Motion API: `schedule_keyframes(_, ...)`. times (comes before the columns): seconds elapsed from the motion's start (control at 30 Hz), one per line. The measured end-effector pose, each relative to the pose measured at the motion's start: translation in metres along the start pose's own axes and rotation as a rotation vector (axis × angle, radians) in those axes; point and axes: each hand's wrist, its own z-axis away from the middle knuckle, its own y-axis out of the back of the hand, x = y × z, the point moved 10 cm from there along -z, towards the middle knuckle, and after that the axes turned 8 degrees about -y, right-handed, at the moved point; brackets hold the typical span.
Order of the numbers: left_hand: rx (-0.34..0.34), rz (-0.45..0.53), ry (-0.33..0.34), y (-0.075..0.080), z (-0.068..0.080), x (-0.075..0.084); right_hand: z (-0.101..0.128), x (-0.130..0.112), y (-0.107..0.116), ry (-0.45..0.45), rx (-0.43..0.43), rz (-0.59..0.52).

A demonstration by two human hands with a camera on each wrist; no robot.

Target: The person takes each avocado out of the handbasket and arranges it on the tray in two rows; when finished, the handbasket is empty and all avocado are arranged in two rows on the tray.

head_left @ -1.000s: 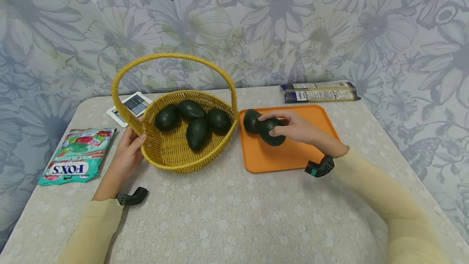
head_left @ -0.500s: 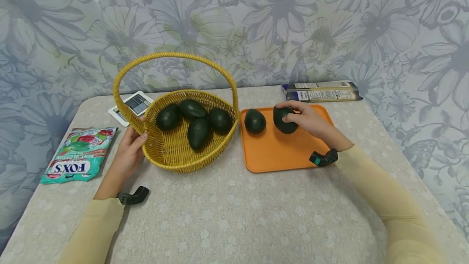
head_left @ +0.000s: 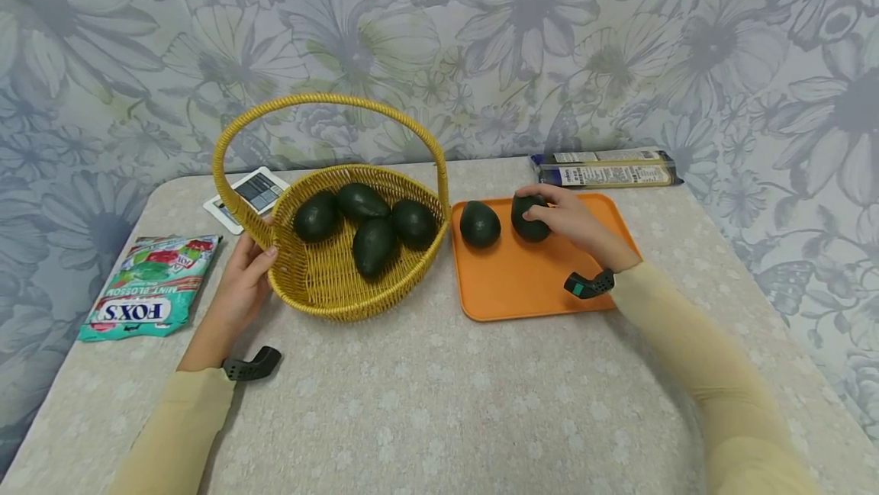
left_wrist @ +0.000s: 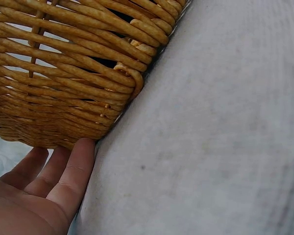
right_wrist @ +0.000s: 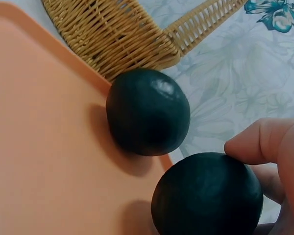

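My left hand [head_left: 243, 281] holds the left side of a yellow wicker basket [head_left: 330, 309], thumb at the rim. In the left wrist view its fingers [left_wrist: 71, 183] reach against the woven outside of the basket [left_wrist: 63, 88]. Several dark green avocados [head_left: 374, 249] lie inside the basket. On the right, my right hand [head_left: 573, 222] grips an avocado [head_left: 529, 219] at the back of an orange tray [head_left: 522, 289]. Another avocado [head_left: 480, 225] sits to its left on the tray, a small gap between them; the right wrist view shows this avocado [right_wrist: 147, 112] beside the tray's edge.
A teal FOX'S candy bag [head_left: 147, 289] lies at the left of the table. Behind the basket's handle is a white device with a dark panel [head_left: 257, 191]. Long dark packets [head_left: 607, 169] lie behind the tray, near the patterned wall [head_left: 508, 45].
My right hand has carried its avocado rightward and back from beside the other one, then lowered it slightly toward the tray. The left hand and basket stay in place.
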Motion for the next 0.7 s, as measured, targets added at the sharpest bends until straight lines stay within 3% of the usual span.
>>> schedule_keyframes(0.23,-0.005,0.011,-0.016,0.000,-0.001,0.001,-0.009,0.002,-0.004,-0.016,-0.002,0.022)
schedule_keyframes(0.4,-0.007,0.028,-0.034,-0.001,-0.002,0.004,-0.013,0.001,-0.004,-0.007,0.013,0.110)
schedule_keyframes(0.7,-0.002,0.013,-0.019,0.000,-0.001,0.002,-0.011,0.002,-0.002,-0.011,0.014,0.159)
